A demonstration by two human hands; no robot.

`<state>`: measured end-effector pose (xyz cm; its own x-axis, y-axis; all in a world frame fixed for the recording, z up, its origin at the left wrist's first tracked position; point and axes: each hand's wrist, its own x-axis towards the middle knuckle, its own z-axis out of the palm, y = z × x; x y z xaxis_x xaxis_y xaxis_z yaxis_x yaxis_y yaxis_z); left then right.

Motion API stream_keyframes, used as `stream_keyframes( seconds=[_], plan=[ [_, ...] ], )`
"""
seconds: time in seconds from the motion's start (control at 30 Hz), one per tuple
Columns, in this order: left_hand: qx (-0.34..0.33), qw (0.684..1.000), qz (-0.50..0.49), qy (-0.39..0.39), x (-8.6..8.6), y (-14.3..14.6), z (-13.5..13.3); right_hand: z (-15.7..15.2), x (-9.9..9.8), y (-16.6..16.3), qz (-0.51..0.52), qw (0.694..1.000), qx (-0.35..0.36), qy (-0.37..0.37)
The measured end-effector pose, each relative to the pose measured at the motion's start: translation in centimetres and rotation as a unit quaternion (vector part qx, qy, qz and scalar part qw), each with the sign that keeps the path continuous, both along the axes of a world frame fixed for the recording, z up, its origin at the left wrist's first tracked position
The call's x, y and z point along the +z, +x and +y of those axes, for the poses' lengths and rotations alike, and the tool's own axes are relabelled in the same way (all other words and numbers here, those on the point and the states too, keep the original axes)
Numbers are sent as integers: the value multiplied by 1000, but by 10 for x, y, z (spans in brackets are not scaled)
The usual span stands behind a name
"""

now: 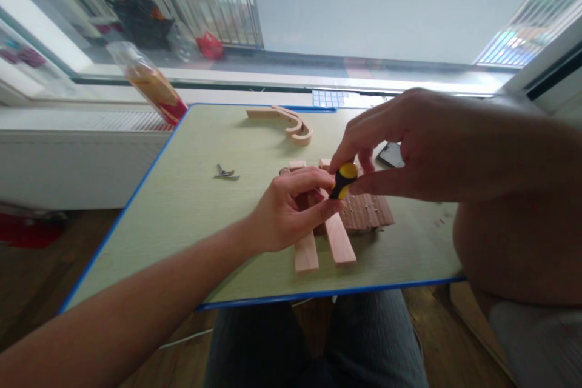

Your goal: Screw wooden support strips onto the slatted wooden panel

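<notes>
A short yellow and black screwdriver (pixel 344 180) stands tilted over the wooden pieces, its tip hidden. My right hand (pixel 391 151) grips its handle from above with thumb and fingers. My left hand (pixel 300 206) is closed around the lower end, thumb and forefinger against it; whether a screw is pinched there too is hidden. Beneath the hands lie two light wooden strips (pixel 340 239) side by side, their near ends pointing towards me. Under and right of them is a brown slatted wooden piece (pixel 370 211) dotted with small metal fasteners.
Several loose screws (pixel 226 174) lie left on the green table (pixel 182 218) with a blue edge. Curved wooden hooked pieces (pixel 291 124) rest at the back. A phone (pixel 391 154) is partly behind my right hand. A bottle (pixel 152 85) leans at the back left by the window.
</notes>
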<state>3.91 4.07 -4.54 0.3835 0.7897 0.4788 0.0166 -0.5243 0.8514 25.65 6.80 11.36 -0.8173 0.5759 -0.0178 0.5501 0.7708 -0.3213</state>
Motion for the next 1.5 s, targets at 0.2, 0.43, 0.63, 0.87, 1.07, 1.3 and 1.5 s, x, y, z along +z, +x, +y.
stream_keyframes(
  seconds=[0.2, 0.43, 0.63, 0.87, 1.07, 1.3, 1.5],
  plan=[
    [-5, 1000, 5, 18, 4, 0, 0, -1, -5, -3, 3, 998, -19, 52],
    [-23, 999, -22, -18, -1, 1, 0, -3, -7, -6, 9, 996, -46, 71],
    [-30, 998, -38, -49, -2, 4, -2, -5, -8, -9, -10, 993, -61, 100],
    [-27, 998, -42, -38, -2, 2, 0, -3, -11, -11, -12, 991, -68, 116],
    [-17, 998, -43, -45, -3, 2, 0, 2, -5, 2, 30, 999, 1, 12],
    [-13, 1000, -9, -27, -2, 1, -1, 0, -8, -2, 11, 998, -16, 68],
    [-19, 1000, 7, 13, 1, 0, 1, -2, -10, -7, -2, 995, -34, 94]
  ],
)
